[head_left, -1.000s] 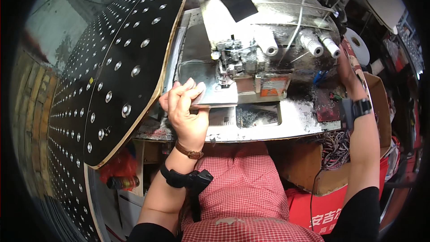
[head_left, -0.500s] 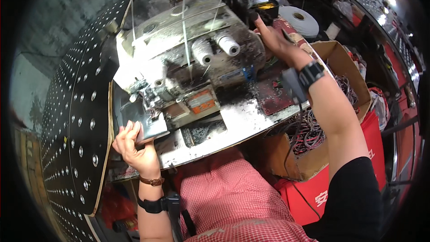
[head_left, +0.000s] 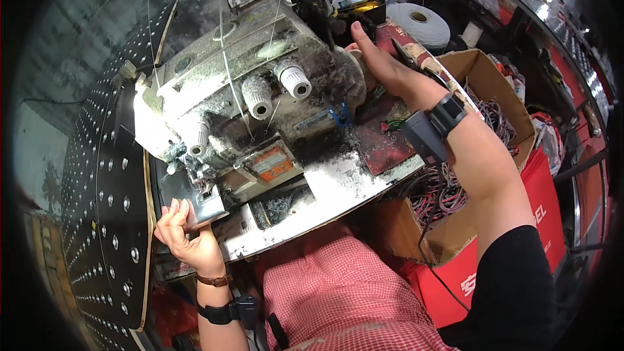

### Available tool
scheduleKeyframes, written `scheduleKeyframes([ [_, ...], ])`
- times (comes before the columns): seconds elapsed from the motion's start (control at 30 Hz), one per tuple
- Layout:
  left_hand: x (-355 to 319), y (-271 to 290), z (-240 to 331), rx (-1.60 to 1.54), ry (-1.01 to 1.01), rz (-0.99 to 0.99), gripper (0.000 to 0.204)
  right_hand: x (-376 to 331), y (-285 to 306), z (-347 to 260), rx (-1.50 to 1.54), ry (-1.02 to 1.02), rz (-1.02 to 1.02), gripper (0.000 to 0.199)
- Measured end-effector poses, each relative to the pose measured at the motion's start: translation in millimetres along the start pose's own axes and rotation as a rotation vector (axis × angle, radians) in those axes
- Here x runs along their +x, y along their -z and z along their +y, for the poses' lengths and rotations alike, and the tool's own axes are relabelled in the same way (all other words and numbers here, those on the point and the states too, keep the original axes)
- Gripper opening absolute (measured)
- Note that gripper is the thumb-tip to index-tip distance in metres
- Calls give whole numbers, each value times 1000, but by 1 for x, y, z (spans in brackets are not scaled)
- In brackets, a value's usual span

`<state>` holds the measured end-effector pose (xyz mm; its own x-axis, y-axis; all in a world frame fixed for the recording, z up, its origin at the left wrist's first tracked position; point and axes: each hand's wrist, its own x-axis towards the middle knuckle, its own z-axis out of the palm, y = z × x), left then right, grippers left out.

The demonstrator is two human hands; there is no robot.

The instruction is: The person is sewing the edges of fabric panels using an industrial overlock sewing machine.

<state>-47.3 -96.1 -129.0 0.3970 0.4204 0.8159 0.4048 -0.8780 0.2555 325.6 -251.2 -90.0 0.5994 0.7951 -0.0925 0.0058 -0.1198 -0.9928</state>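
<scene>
A lint-covered overlock sewing machine (head_left: 260, 78) stands on the worktable in front of me. At its lower left, my left hand (head_left: 185, 237) is closed on the edge of the shiny metal plate (head_left: 211, 211), fingers bent against its near corner. My right hand (head_left: 383, 68) is round the handwheel (head_left: 355, 65) at the machine's right end. One finger stretches upward along it, while the other fingers are mostly hidden. White tension knobs (head_left: 294, 82) line the front, with pale threads running down to them. The needle area (head_left: 203, 182) lies just above the plate.
Behind my right hand are a black tray (head_left: 364, 10) of small items and a cone of pale thread (head_left: 419, 26). Dark scissors (head_left: 406, 55) lie beside my wrist. A cardboard box (head_left: 471, 65) holds tangled thread scraps. A perforated black board (head_left: 110, 195) borders the left side.
The whole view has shifted, so the machine sits further left and slightly lower. My left hand stays at the plate; my right hand, blurred before, is still at the handwheel and now sharper.
</scene>
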Motion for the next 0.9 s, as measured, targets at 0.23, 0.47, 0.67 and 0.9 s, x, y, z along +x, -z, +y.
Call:
scheduleKeyframes([
  [0.23,1,-1,2,-22,3,5,41,25,7,-1,243,-343,-258,67],
  [0.47,0,-2,3,-8,21,39,37,30,-7,27,234,-109,249,35],
  [0.67,-1,-4,-3,6,-6,41,41,24,-9,45,385,291,222,37],
  [0.9,2,-2,1,13,-10,33,38,9,10,28,574,22,-117,59],
])
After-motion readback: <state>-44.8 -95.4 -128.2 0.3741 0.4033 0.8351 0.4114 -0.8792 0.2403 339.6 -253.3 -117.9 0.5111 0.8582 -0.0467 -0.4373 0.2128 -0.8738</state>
